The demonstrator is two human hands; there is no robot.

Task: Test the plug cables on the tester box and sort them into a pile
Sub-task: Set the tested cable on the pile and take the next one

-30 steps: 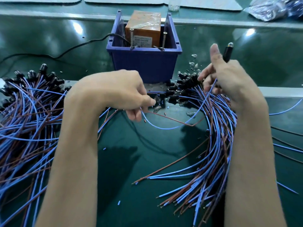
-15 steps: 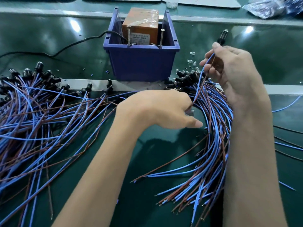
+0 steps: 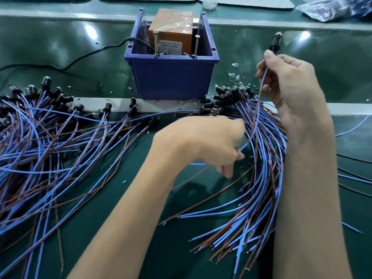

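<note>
The orange tester box point(image 3: 171, 27) sits inside a blue bin point(image 3: 171, 77) at the back centre, with two upright metal pins at the bin's front rim. My right hand point(image 3: 287, 85) pinches one plug cable point(image 3: 259, 97) just below its black plug point(image 3: 275, 42), held up to the right of the bin. The cable's blue and brown wires run down to my left hand point(image 3: 209, 143), which grips their lower part at the table's middle. A curved bundle of cables point(image 3: 261, 178) lies under my right forearm. A large loose pile of cables point(image 3: 40, 137) spreads on the left.
A black power cord point(image 3: 84, 57) runs from the bin to the left. Small clear bulbs and wire scraps point(image 3: 235, 75) lie right of the bin. A metal strip point(image 3: 120, 104) crosses the green mat. A plastic bag point(image 3: 332, 7) lies at the back right.
My left hand moved right from the left pile to the middle and took hold of the held cable's wires. My right hand raised the plug higher and slightly right.
</note>
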